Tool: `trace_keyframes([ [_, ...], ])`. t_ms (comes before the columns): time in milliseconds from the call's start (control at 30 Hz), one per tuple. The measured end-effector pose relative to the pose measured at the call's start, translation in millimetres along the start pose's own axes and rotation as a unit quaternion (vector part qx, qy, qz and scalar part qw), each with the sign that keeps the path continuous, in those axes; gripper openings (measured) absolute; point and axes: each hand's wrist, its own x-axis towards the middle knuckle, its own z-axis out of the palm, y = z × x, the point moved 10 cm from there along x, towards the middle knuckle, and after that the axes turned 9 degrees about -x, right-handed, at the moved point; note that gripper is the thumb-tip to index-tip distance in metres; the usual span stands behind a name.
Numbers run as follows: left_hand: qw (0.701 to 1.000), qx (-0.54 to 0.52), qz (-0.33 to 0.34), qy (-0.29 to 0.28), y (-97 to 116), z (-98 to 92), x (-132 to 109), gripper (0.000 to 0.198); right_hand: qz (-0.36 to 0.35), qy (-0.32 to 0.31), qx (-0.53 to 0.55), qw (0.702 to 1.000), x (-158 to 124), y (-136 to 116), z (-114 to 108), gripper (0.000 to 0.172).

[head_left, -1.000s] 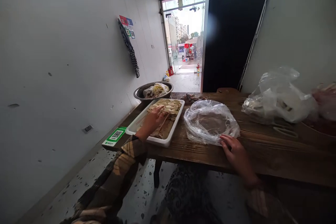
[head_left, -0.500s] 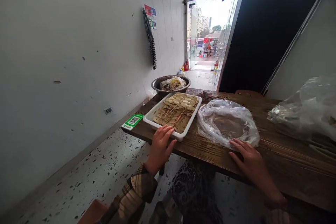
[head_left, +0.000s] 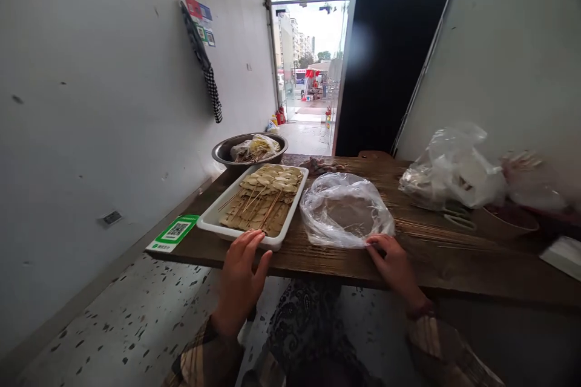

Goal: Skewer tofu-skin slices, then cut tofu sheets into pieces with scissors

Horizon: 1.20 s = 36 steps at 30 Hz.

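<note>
My left hand [head_left: 240, 275] rests open at the near edge of the wooden table [head_left: 345, 266], fingertips touching the front rim of a white tray [head_left: 213, 224] filled with skewered pale food [head_left: 265, 193]. My right hand [head_left: 394, 263] lies flat on the table with fingers spread, touching the near edge of a crumpled clear plastic bag [head_left: 342, 208] spread open beside the tray. Neither hand holds anything.
A metal basin [head_left: 249, 148] with a bag of skewers stands behind the tray. More plastic bags [head_left: 454, 169], loose bamboo skewers [head_left: 436, 230] and a brown bowl [head_left: 511, 221] lie to the right. A green QR sign [head_left: 172, 233] sits at the table's left end. White wall on the left, open doorway ahead.
My left hand has drawn back from the skewers in the tray to the tray's front rim. My right hand stays by the clear bag. The camera view has swung about.
</note>
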Motion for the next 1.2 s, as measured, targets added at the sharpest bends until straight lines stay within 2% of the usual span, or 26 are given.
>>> trace_keyframes([
  [67, 0.999, -0.017, 0.03, -0.042, 23, 16.6, 1, 0.043, 0.015, 0.028, 0.026, 0.999, -7, -10, -14, 0.017],
  [133, 0.99, -0.028, 0.062, -0.124, 47, 45.6, 2, 0.053, 0.007, 0.028, 0.047, 0.998, -17, -28, -23, 0.014],
  [200, 0.974, -0.03, 0.088, -0.205, 65, 76.1, 2, 0.059, -0.017, -0.002, 0.069, 0.997, -27, -49, -30, 0.013],
  [300, 0.949, -0.039, 0.096, -0.299, 75, 110.7, 0, 0.042, -0.054, -0.091, 0.105, 0.989, -39, -71, -36, 0.016],
  [367, 0.933, -0.041, 0.077, -0.348, 73, 122.8, -5, 0.033, -0.038, -0.121, 0.127, 0.984, -40, -63, -46, 0.018],
  [433, 0.922, -0.036, 0.064, -0.379, 70, 125.5, -13, 0.03, 0.02, -0.084, 0.129, 0.988, -30, -34, -63, 0.019],
  [533, 0.914, -0.032, 0.067, -0.399, 74, 120.1, -25, 0.03, 0.111, 0.015, 0.095, 0.989, -5, 21, -77, 0.035],
  [600, 0.908, -0.03, 0.068, -0.413, 77, 116.0, -31, 0.029, 0.146, 0.017, 0.088, 0.985, 14, 49, -60, 0.051],
  [667, 0.898, -0.03, 0.064, -0.435, 81, 112.7, -35, 0.028, 0.186, -0.012, 0.078, 0.979, 28, 68, -29, 0.056],
  [767, 0.87, -0.083, 0.059, -0.483, 88, 107.3, -37, 0.024, 0.183, -0.042, 0.083, 0.979, 39, 63, 7, 0.061],
  [800, 0.86, -0.117, 0.053, -0.493, 91, 105.2, -35, 0.032, 0.172, -0.05, 0.09, 0.98, 39, 56, 15, 0.061],
  [867, 0.846, -0.193, 0.038, -0.495, 97, 103.4, -26, 0.05, 0.151, -0.061, 0.105, 0.981, 37, 41, 23, 0.052],
  [900, 0.846, -0.223, 0.03, -0.483, 98, 104.9, -18, 0.051, 0.143, -0.065, 0.114, 0.981, 35, 34, 25, 0.043],
  [933, 0.849, -0.245, 0.026, -0.468, 98, 109.0, -10, 0.044, 0.138, -0.067, 0.123, 0.98, 33, 28, 25, 0.032],
  [1000, 0.873, -0.242, 0.023, -0.422, 95, 123.9, 7, 0.034, 0.133, -0.063, 0.143, 0.979, 33, 19, 21, 0.016],
  [1033, 0.882, -0.226, 0.035, -0.412, 95, 135.5, 12, 0.033, 0.134, -0.053, 0.154, 0.978, 35, 17, 15, 0.016],
  [1100, 0.89, -0.188, 0.057, -0.411, 95, 163.0, 17, 0.034, 0.147, -0.017, 0.17, 0.974, 43, 15, -3, 0.025],
  [1200, 0.889, -0.128, 0.044, -0.438, 84, 204.0, 17, 0.047, 0.166, 0.088, 0.204, 0.961, 57, 10, -55, 0.034],
])
